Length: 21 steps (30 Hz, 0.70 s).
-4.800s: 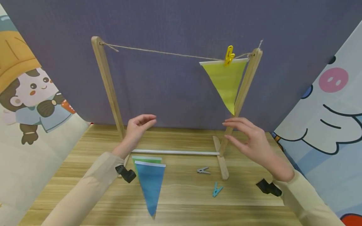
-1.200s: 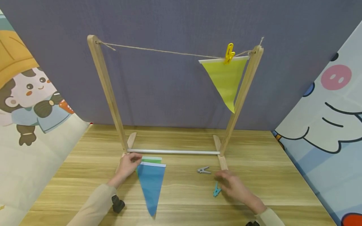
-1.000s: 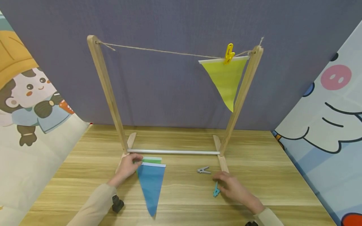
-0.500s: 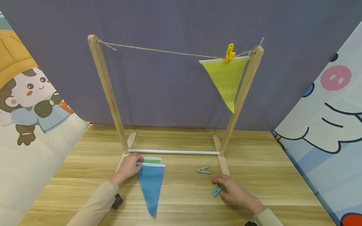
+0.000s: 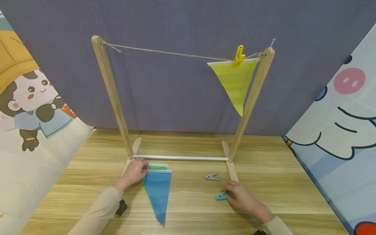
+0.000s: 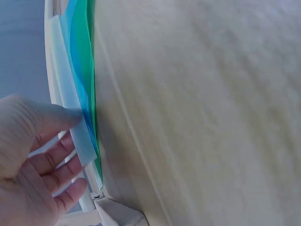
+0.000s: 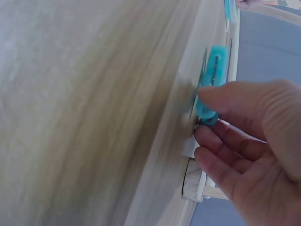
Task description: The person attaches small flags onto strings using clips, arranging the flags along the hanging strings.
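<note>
My left hand (image 5: pixel 135 172) pinches the left end of the blue pennant's (image 5: pixel 158 194) white top strip, thumb on the near side in the left wrist view. Under it a green pennant (image 5: pixel 158 166) lies on the table, its strip and left edge peeking out. With thumb and fingers my right hand (image 5: pixel 243 197) grips a turquoise clothespin (image 7: pixel 214 68) by its handle end, its nose pointing left. A grey clothespin (image 5: pixel 211 177) lies a little behind that hand. On the string (image 5: pixel 164 52) hangs a yellow-green pennant (image 5: pixel 235 83), held by a yellow clothespin (image 5: pixel 239 56).
A wooden frame stands at the back, with a left post (image 5: pixel 111 94), a right post (image 5: pixel 252 94) and a white crossbar (image 5: pixel 179 158) low between them. Behind it rises a grey-blue panel (image 5: pixel 176 98). Cartoon-printed cloth flanks the wooden table (image 5: pixel 191 209).
Both hands came down from beside the posts. The left now pinches the blue pennant, whose strip and tip shifted slightly. The right took hold of the turquoise clothespin and turned it leftward.
</note>
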{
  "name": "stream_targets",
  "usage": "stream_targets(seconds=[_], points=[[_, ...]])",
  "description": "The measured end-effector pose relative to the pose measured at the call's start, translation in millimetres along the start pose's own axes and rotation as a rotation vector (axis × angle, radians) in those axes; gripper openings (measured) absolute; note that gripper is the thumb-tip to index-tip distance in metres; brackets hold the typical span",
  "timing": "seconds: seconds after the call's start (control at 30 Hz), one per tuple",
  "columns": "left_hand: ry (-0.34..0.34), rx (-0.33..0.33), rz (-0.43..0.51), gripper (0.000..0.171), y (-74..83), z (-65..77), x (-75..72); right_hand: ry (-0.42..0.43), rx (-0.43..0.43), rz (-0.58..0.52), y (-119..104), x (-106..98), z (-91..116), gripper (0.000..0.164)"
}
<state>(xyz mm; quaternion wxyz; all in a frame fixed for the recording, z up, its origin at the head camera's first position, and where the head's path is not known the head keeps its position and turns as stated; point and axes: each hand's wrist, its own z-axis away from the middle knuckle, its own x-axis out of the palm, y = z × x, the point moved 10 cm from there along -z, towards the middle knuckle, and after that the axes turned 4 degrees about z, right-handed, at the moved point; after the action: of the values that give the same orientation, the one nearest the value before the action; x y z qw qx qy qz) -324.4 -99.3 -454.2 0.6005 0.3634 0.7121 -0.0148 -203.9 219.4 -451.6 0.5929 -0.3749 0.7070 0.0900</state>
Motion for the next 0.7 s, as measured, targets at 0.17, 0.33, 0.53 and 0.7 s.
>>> stream_targets(seconds=[0.17, 0.33, 0.53, 0.7], points=[[0.011, 0.028, 0.111, 0.014, 2.4, 0.7, -8.0, 0.03, -0.031, -0.011, -2, -6, -1, 0.027], [0.022, 0.044, 0.277, 0.01, 4.4, 1.0, -16.7, 0.029, -0.029, -0.034, -3, -12, -5, 0.026], [0.044, -0.061, 0.489, 0.004, -1.9, 1.9, -21.5, -0.017, 0.032, -0.122, 2, -15, -14, 0.023], [0.043, -0.156, 0.613, 0.005, -7.6, 4.6, -21.7, 0.06, -0.004, -0.102, -2, -26, -26, 0.028]])
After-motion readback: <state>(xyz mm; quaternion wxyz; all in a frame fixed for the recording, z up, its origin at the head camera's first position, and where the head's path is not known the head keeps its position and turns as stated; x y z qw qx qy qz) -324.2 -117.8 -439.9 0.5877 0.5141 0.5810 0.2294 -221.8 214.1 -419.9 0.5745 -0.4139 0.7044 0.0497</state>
